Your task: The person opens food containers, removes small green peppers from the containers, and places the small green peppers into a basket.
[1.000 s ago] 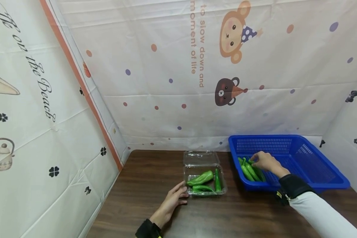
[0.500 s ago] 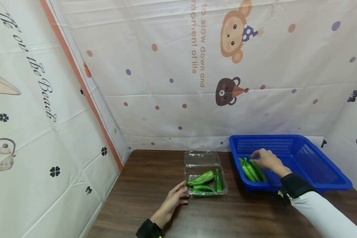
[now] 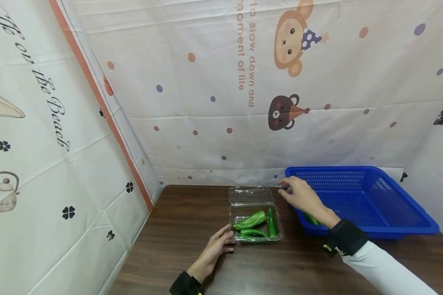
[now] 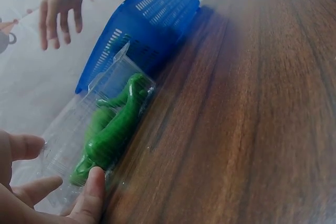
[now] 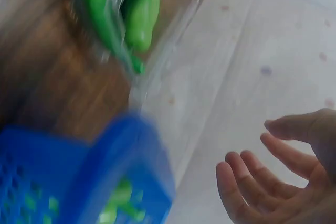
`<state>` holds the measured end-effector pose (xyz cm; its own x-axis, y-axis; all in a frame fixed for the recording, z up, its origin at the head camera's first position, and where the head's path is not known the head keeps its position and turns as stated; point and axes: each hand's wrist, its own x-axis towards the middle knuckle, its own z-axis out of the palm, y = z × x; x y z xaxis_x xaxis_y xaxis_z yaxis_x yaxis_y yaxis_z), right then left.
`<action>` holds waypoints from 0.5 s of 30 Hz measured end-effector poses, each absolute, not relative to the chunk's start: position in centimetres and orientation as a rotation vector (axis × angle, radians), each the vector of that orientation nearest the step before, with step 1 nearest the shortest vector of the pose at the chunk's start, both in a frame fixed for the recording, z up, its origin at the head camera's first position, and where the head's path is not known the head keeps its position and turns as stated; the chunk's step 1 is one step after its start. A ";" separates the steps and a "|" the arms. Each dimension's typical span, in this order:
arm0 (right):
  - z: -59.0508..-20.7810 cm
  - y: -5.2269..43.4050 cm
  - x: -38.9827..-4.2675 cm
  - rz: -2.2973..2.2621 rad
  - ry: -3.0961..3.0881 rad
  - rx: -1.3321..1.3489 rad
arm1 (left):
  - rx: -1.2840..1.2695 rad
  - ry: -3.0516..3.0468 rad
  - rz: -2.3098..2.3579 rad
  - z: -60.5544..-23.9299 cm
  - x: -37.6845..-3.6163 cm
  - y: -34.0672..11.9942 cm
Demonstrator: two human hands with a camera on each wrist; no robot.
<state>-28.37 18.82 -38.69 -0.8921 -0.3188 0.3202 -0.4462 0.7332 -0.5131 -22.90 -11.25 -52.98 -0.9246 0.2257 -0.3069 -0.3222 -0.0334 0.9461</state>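
A clear plastic container (image 3: 277,221) with its lid folded back stands on the table, holding several green peppers (image 3: 251,220). My left hand (image 3: 211,250) rests its fairly straight fingers against the container's front left corner; in the left wrist view the thumb (image 4: 94,190) lies along its near wall. My right hand (image 3: 303,197) hovers over the left rim of the blue basket (image 3: 369,227), fingers loosely bent and nothing between them, as the right wrist view shows. Beneath that hand, more green peppers (image 3: 311,218) lie at the basket's left end, mostly hidden by it.
The dark wooden table (image 3: 184,213) carries both containers, with a narrow gap between them. A printed white cloth (image 3: 192,102) hangs behind and along the sides. The basket's rim stands higher than the plastic container's front edge.
My right hand has left the pepper stems in the basket and moved left to the rim, its fingers now spread and bare. The left hand and the container have stayed put.
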 end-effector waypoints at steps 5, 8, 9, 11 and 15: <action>-40.3 16.7 -28.4 0.851 -2.761 1.043 | -0.115 1.878 2.023 -53.0 -22.8 -11.2; -41.5 16.0 -28.7 0.735 -2.810 1.342 | -0.105 1.878 2.031 -53.0 -22.7 -11.3; -41.8 15.8 -28.8 0.705 -2.839 1.402 | -0.099 1.878 2.035 -53.0 -22.7 -11.3; -42.4 15.5 -28.8 0.664 -2.902 1.460 | -0.099 1.876 2.033 -53.0 -22.7 -11.3; -43.5 14.9 -28.6 0.532 -2.982 1.415 | -0.098 1.872 2.031 -53.1 -22.8 -11.3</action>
